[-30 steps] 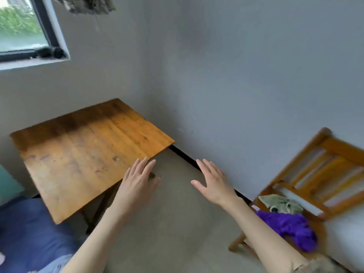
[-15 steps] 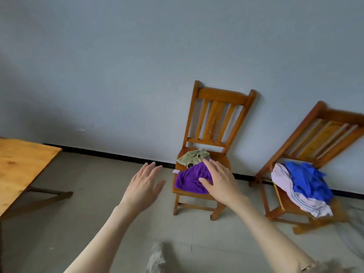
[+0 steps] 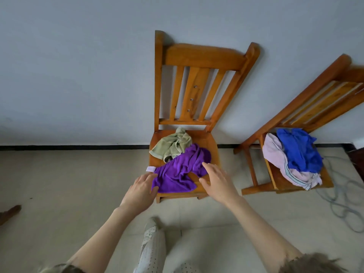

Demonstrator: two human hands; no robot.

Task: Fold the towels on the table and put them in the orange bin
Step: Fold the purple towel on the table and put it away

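Two hands are reaching for the purple towel [image 3: 180,172] and that's about as far as things have got, as far as I can judge. Nothing looks folded: the purple towel is a crumpled heap on the seat of the near chair [image 3: 213,150], with a green towel [image 3: 171,146] bunched up just behind it, toward the chair back, and touching it. Off to the right of that chair there's a second chair [image 3: 279,180] with a blue towel [image 3: 299,150] lying on top of a pink one [image 3: 275,156], also just dumped there. No table and no orange bin in sight here, so every fold and every trip to the bin still looks left to do.

Left hand [image 3: 140,191] is at the front left corner of the purple towel, fingers fairly straight and close together, tips right at the cloth edge; I can't tell if they're touching it. Right hand [image 3: 217,181] is at the towel's right side over the front of the seat, fingers straight and a bit spread, thumb out. Neither one is pinching or gripping anything.

As for how the towel lies: it's too rumpled for a clean axis, but the long run goes diagonally across the seat, from the front left corner up to the back right. A small white tag [image 3: 150,169] pokes out off the left edge of the seat.
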